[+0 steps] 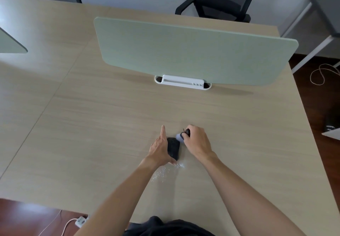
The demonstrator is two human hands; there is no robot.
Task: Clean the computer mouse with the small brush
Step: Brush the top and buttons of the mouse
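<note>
1. The mouse (173, 148) is a small black one lying flat on the pale wooden desk (92, 125), close to the person and well in front of the green divider panel (193, 51).
2. It looks light, hard and smooth-shelled, so it would probably slide under a sideways brush stroke unless braced. The sensible hold is on its two long sides, leaving the top and the button seams free for the bristles.
3. The left hand (160, 148) lies along the mouse's left side, touching it, fingers stretched out straight and pointing away from the person, the thumb tucked toward the near end. It braces rather than grips; whether the thumb actually presses the shell cannot be told.
4. The right hand (196, 142) is closed in a pinch around the dark handle of the brush (182, 136), just beside the mouse's far right corner.
5. The brush's pale head sits at the far right edge of the mouse, touching it or very nearly so. The bristles look soft and should bend easily.
6. A scatter of small white specks (165, 171) lies on the desk just behind the mouse, between the two forearms.
</note>
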